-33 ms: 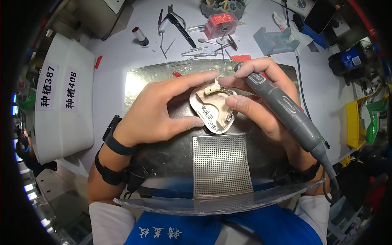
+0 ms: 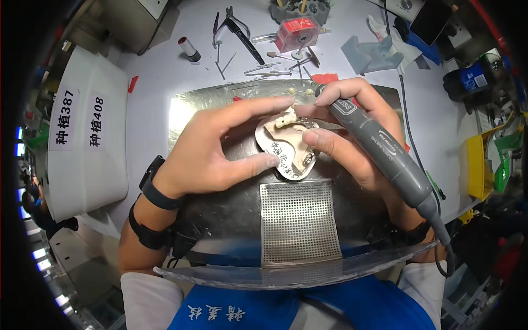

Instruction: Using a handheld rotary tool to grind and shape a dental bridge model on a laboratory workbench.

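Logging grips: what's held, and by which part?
Left hand: dental model, thumb on its left edge. Right hand: the model's right side, plus the grey handpiece near its front end.

This view looks out from the person's head, through the left of two fisheye cameras worn side by side, aimed steeply down at the counter (image 2: pixel 159 71). It is upright and unmirrored: the left hand (image 2: pixel 203 151) shows at left, the right hand (image 2: pixel 355 157) at right. The camera sits near enough for both to dominate the middle, while blue clothing (image 2: pixel 264 308) enters along the lower edge. The wide lens bows the white bin (image 2: pixel 88 176) at left and darkens the corners.
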The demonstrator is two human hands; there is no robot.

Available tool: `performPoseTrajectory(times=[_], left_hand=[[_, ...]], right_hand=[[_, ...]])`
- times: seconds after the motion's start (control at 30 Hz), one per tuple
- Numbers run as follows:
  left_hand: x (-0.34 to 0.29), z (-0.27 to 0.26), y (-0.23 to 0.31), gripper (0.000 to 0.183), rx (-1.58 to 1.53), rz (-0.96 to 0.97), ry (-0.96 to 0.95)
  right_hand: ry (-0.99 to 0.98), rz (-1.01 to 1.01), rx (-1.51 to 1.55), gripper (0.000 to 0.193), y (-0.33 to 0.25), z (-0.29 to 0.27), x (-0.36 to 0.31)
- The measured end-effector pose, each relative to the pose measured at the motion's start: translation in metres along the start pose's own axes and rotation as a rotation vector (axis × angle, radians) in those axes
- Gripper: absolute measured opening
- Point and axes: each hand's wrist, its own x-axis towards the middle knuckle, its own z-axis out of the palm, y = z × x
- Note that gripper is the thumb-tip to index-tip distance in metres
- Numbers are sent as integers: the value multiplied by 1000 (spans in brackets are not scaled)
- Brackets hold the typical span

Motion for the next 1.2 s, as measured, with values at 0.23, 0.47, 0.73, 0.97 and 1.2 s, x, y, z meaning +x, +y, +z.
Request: performPoseTrajectory(times=[0.23,0.47,0.73,0.97,1.2], left_hand=[[7,21,7,17,123,23,250],[9,17,5,17,80,18,206],[9,21,10,18,172,55,249],[9,27,24,27,557,173,323],[8,33,19,24,592,234,368]], right_hand=[[-13,-10,-112,33,-5,-1,-2],[-32,8,-141,35,-7,-4,0],[-98,76,-222,34,-14,-6,-1],[-103,16,-181,33,-11,-8,-1],[-93,63,-120,32,-9,-5,-1]])
